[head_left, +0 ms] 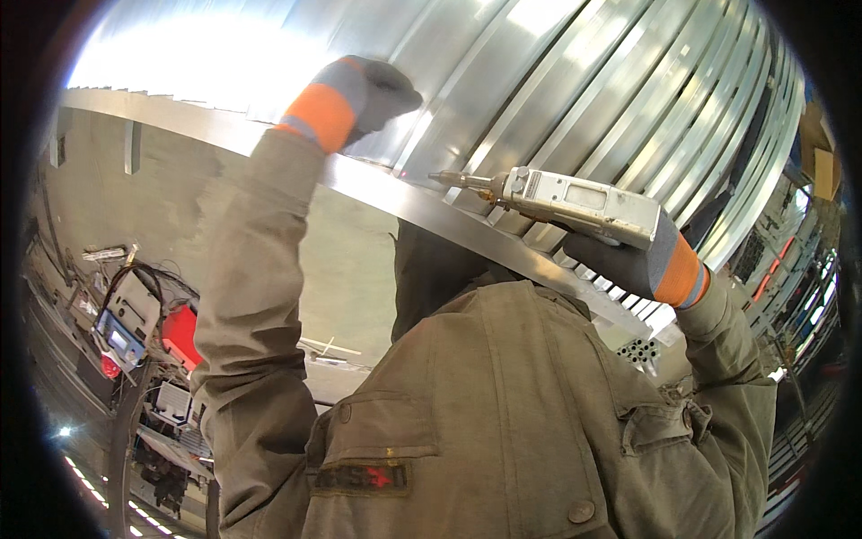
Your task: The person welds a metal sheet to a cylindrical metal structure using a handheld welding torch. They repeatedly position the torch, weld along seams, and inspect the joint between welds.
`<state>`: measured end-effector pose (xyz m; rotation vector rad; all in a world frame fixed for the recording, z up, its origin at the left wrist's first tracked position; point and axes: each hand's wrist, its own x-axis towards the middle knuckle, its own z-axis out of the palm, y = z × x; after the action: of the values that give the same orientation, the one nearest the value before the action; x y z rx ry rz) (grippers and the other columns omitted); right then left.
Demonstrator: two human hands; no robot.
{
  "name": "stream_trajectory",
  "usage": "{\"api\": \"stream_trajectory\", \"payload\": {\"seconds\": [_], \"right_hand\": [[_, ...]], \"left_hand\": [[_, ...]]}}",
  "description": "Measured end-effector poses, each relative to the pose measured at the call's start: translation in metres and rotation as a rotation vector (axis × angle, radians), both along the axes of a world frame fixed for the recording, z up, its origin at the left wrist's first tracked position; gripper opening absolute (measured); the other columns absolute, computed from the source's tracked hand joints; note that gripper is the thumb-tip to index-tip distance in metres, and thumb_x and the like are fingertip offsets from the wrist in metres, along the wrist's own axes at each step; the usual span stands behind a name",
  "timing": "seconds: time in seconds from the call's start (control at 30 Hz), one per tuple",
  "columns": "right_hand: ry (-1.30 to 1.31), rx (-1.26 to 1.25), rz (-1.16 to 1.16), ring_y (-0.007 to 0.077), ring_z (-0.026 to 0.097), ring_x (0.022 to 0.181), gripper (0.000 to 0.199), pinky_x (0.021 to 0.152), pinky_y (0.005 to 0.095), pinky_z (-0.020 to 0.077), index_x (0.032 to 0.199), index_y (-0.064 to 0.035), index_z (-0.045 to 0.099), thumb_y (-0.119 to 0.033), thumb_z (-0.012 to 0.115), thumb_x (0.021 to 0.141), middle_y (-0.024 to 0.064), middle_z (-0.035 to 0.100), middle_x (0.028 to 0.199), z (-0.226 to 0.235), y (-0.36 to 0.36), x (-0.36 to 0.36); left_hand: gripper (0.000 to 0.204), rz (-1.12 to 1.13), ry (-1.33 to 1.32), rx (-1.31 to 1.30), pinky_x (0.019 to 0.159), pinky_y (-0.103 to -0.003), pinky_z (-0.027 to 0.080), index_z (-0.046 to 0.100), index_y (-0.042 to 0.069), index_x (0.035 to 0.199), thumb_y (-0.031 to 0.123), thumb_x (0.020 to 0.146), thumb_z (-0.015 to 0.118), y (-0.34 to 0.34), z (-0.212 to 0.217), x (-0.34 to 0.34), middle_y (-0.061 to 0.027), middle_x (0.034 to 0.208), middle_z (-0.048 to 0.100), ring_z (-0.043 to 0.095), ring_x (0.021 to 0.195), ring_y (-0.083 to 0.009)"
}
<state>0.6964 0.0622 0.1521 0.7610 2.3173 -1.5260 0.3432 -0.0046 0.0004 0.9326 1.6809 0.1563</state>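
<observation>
Head view: your right hand [615, 263] is gripping a white handheld gun [584, 201], fingers wrapped around it, nozzle [462, 181] near the edge rail [422, 207]; your left hand [378, 95] is presenting curled fingers beside metal slats [462, 112], any hold indiscernible. Wrist wobble could be swinging the nozzle toward it.

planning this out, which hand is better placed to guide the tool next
Probably the right hand: it grips the white tool; the left hand is off it, by the metal strips.
</observation>
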Motion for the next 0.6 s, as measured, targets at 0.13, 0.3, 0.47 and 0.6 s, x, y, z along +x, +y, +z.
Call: {"api": "stream_trajectory", "payload": {"seconds": [0.13, 0.3, 0.47, 0.6], "right_hand": [[0.029, -0.166, -0.126, 0.0235, 0.077, 0.09, 0.038, 0.082, 0.0346, 0.0608, 0.132, -0.0042, 0.072, -0.02, 0.079, 0.097, 0.0136, 0.079, 0.109, -0.01, -0.003, 0.008], [0.075, -0.197, -0.109, 0.0216, 0.076, 0.089, 0.039, 0.081, 0.0346, 0.0614, 0.133, -0.0064, 0.072, -0.021, 0.079, 0.098, 0.0129, 0.079, 0.109, -0.041, 0.0, 0.004], [0.04, -0.21, -0.094, 0.0192, 0.076, 0.095, 0.041, 0.083, 0.0332, 0.0632, 0.134, -0.0048, 0.071, -0.016, 0.081, 0.096, 0.0122, 0.079, 0.114, -0.063, 0.002, 0.003], [0.033, -0.271, -0.127, 0.0198, 0.077, 0.096, 0.043, 0.083, 0.0339, 0.0642, 0.136, -0.0062, 0.07, -0.02, 0.082, 0.097, 0.0146, 0.079, 0.116, -0.067, 0.0, 0.004]], "left_hand": [[0.048, -0.361, 0.139, -0.089, 0.07, -0.043, 0.057, 0.081, 0.014, 0.107, 0.058, 0.09, 0.071, 0.021, -0.015, 0.026, -0.008, 0.085, 0.076, 0.067, 0.07, -0.0253], [0.057, -0.515, 0.228, -0.114, 0.081, -0.047, 0.058, 0.08, 0.009, 0.112, 0.061, 0.093, 0.066, 0.035, -0.025, 0.034, -0.0137, 0.099, 0.079, 0.073, 0.085, -0.0307], [0.064, -0.553, 0.173, -0.196, 0.086, -0.047, 0.059, 0.079, 0.008, 0.118, 0.066, 0.095, 0.064, 0.044, -0.02, 0.03, -0.0134, 0.105, 0.08, 0.074, 0.094, -0.031], [0.05, -0.403, 0.218, -0.22, 0.065, -0.038, 0.054, 0.082, 0.008, 0.103, 0.054, 0.085, 0.082, 0.043, -0.014, 0.035, -0.0062, 0.083, 0.071, 0.065, 0.073, -0.0194]]}}
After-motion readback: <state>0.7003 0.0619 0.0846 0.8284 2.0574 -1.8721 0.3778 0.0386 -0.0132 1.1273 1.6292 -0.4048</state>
